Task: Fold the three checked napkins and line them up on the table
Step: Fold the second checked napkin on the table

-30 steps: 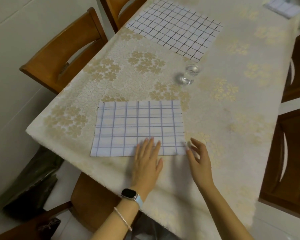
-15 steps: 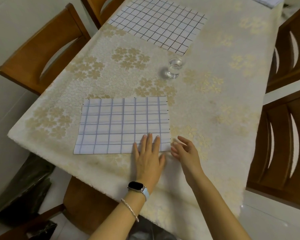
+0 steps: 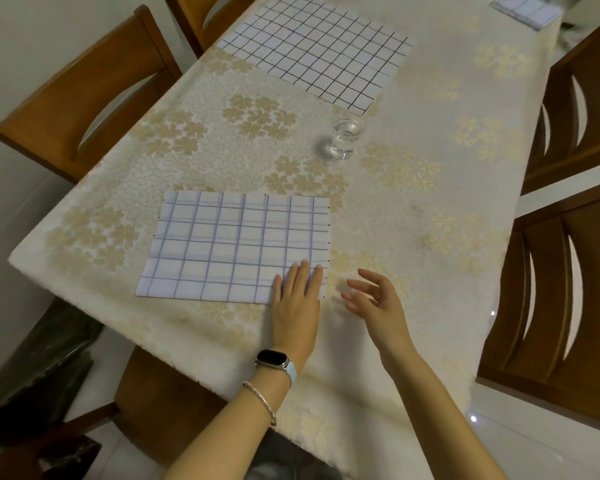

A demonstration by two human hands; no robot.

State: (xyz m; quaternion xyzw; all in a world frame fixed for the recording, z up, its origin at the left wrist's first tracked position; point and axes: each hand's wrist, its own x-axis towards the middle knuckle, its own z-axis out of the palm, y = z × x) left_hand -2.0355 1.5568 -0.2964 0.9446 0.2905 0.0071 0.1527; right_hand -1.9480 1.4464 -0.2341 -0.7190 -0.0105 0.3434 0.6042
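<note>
A checked napkin with pale purple lines (image 3: 236, 244) lies flat near the table's front edge. My left hand (image 3: 297, 299), with a watch on the wrist, presses flat on its near right corner, fingers straight. My right hand (image 3: 374, 299) hovers just right of that corner with relaxed fingers, touching nothing. A second napkin with dark grid lines (image 3: 319, 53) lies spread out at the far left of the table. A third checked napkin (image 3: 527, 8), smaller and seemingly folded, sits at the far right edge, partly cut off by the frame.
A small glass of water (image 3: 343, 138) stands mid-table between the two spread napkins. The table (image 3: 430, 209) wears a cream floral cloth. Wooden chairs stand at the left (image 3: 84, 98), far left (image 3: 201, 19) and right (image 3: 568, 271). A dark bag (image 3: 39, 372) lies on the floor.
My right hand has drawn a little away from the napkin's corner and lifted. My left hand stays flat on the near right corner. The camera view has shifted slightly.
</note>
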